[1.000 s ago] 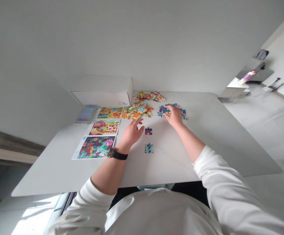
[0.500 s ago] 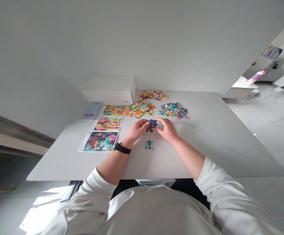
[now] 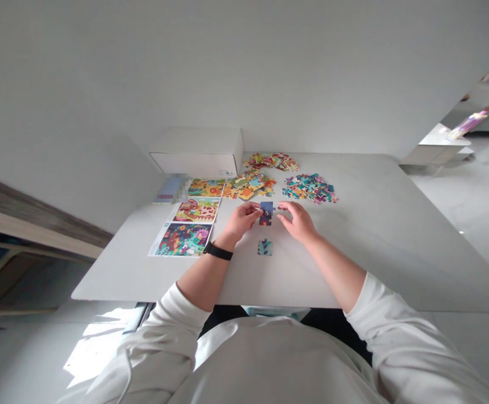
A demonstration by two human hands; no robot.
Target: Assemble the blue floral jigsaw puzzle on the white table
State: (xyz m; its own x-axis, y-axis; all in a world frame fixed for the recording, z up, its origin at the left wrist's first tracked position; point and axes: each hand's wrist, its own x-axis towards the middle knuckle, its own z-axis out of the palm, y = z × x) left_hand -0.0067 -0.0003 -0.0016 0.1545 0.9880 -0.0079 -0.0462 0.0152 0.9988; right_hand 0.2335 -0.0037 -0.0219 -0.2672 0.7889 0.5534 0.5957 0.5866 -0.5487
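Between my hands are two dark blue jigsaw puzzle pieces [image 3: 266,214], one above the other, the lower one with some red on it. My left hand [image 3: 243,219] pinches the left edge of the upper piece between thumb and fingers. To the right, my right hand [image 3: 297,219] is apart from the pieces, its thumb and fingers spread with nothing between them. Closer to me, a single teal puzzle piece with a leaf pattern [image 3: 265,247] lies by itself on the table. Whether the two blue pieces are fully interlocked is too small to tell.
Three piles of loose pieces lie farther back: teal and purple [image 3: 309,188], orange and yellow [image 3: 250,185], red and green [image 3: 272,161]. Printed picture sheets [image 3: 185,240] lie at left on the grey table [image 3: 374,235]. A white box [image 3: 196,163] stands against the wall.
My right hand has let go of the upper blue piece and drawn slightly right, its fingers opening. My left hand still holds on. The whole view has shifted a little.
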